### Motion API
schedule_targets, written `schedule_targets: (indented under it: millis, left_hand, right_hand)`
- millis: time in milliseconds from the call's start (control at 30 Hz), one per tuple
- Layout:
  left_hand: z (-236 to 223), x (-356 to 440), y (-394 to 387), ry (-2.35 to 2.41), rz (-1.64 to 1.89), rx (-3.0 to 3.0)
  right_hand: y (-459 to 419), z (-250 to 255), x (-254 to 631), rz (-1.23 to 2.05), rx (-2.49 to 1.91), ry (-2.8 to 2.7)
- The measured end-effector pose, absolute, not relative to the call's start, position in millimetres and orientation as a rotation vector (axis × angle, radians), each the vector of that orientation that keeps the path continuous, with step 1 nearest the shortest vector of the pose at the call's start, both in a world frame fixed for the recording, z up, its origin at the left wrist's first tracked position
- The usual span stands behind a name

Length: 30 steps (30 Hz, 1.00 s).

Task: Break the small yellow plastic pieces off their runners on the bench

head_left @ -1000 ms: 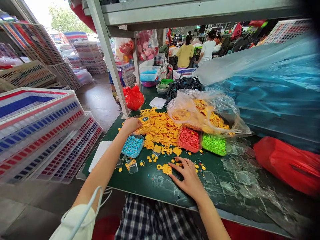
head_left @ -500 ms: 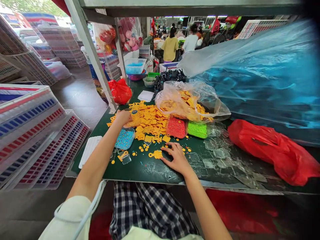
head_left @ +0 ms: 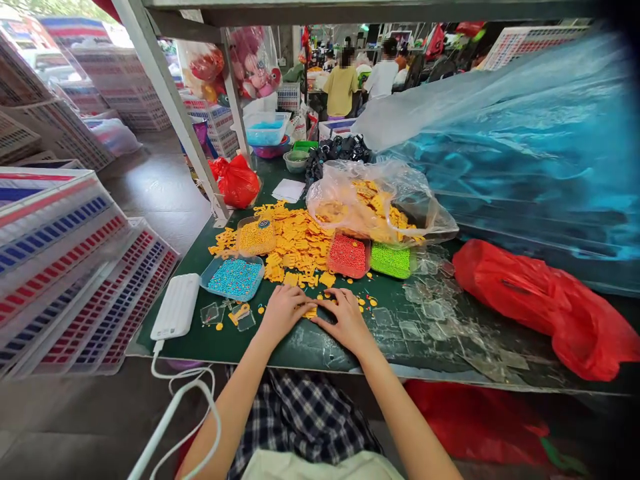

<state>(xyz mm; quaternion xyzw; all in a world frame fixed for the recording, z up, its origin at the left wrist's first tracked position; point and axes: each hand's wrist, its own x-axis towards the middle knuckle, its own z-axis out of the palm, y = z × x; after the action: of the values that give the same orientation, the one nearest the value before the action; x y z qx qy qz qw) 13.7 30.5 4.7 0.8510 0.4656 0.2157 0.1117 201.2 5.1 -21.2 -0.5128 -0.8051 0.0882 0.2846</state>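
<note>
Two bare hands, the left hand [head_left: 283,313] and the right hand [head_left: 345,321], meet palm-down over a small yellow plastic piece [head_left: 311,312] on the green bench [head_left: 200,343];

both hands are half-curled with their fingertips almost touching, and whether either has hold of the piece cannot be told; a heap of yellow plastic pieces [head_left: 300,243] lies just above them at mid-frame, around a box of yellow beads [head_left: 257,236]; a tray of blue beads [head_left: 235,279] sits at its lower left edge; a tray of red beads [head_left: 349,256] and a tray of green beads [head_left: 391,261] sit right of it, against a clear bag of yellow pieces [head_left: 370,207]; a white power bank [head_left: 175,307] lies at the bench's left edge; a red plastic bag [head_left: 543,307] lies at right.
</note>
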Motion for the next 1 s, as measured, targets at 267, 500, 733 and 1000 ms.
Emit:
schedule_targets:
  millis: [267, 500, 733, 1000]
  left_hand:
    - [-6.8, 11.7, 27.2, 1.392, 0.606, 2.427]
    - [-9.5, 11.0, 29.5, 1.356, 0.566, 2.322]
    - [-5.8, 8.1, 27.6, 1.386, 0.682, 2.226]
    - [-5.3, 8.1, 26.9, 1.388, 0.74, 2.229]
  right_hand:
    - [2.0, -23.3, 204.1, 0.204, -1.322, -2.117]
    - [1.7, -22.5, 205.8, 0.282, -1.301, -2.116]
    - [3.1, -27.8, 206.9, 0.263, -1.275, -2.125]
    - [2.4, -24.3, 206.4, 0.322, -1.257, -2.128]
